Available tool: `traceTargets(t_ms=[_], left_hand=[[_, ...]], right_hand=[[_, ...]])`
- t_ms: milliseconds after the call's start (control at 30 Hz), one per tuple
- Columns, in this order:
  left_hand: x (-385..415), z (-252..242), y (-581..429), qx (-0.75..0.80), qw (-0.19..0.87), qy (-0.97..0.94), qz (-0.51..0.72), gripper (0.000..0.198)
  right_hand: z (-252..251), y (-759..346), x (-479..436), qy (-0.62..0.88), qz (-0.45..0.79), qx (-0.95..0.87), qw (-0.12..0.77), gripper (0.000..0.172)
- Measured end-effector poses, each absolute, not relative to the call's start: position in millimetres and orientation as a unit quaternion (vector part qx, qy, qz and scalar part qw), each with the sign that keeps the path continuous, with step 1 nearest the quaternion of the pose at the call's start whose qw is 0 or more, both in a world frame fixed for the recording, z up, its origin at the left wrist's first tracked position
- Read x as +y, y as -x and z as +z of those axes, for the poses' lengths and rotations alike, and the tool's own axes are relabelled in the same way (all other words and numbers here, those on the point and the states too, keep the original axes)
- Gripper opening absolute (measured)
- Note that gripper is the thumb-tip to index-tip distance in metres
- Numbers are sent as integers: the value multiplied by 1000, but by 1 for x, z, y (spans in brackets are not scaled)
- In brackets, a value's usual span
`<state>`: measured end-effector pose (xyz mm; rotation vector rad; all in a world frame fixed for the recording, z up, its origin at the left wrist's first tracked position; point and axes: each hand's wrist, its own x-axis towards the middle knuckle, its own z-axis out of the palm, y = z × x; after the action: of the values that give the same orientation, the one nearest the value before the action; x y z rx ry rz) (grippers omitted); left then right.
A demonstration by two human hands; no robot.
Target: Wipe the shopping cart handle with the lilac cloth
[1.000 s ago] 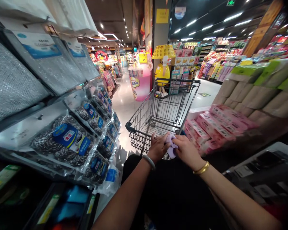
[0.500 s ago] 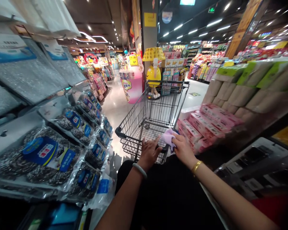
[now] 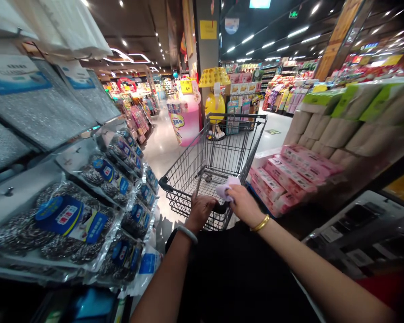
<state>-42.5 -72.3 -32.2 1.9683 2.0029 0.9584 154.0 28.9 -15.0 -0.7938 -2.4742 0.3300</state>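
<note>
A dark wire shopping cart (image 3: 218,152) stands in the aisle right in front of me. My left hand (image 3: 199,211) is wrapped round its handle at the near edge; a pale bangle sits on that wrist. My right hand (image 3: 243,205), with a gold bangle on the wrist, is closed on a small lilac cloth (image 3: 225,188) and presses it on the handle just right of my left hand. The cart's basket looks empty.
Packs of steel scourers (image 3: 67,222) hang on the shelf at my left. Pink boxed goods (image 3: 289,177) and stacked paper rolls (image 3: 350,121) line the right. Ahead stand a pink display stand (image 3: 185,121) and a yellow figure (image 3: 215,101) by a pillar.
My right hand has slid the lilac cloth leftward along the handle toward my left hand. My left hand went from touching the cloth to gripping the handle. The view shifted slightly.
</note>
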Motion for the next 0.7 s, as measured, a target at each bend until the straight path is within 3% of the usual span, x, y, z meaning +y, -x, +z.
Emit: traceTargets(t_ms=[100, 167, 300, 467, 567, 700], left_hand=[[-72, -27, 54, 692, 77, -649, 307, 52], [-73, -21, 60, 708, 72, -642, 284, 55], [-74, -7, 71, 734, 74, -627, 250, 61], [-63, 15, 71, 773, 88, -600, 188, 63], [-47, 29, 60, 785, 84, -594, 153, 60], [-22, 33, 45, 783, 90, -605, 113, 63]], right_hand=[[-21, -147, 20, 210, 136, -928, 275, 54], [-27, -146, 25, 232, 157, -915, 291, 54], [-40, -138, 39, 405, 250, -803, 358, 32], [-64, -107, 13, 383, 314, -767, 408, 16], [-68, -94, -1, 378, 341, -748, 425, 19], [-61, -89, 6, 398, 367, -673, 504, 39]])
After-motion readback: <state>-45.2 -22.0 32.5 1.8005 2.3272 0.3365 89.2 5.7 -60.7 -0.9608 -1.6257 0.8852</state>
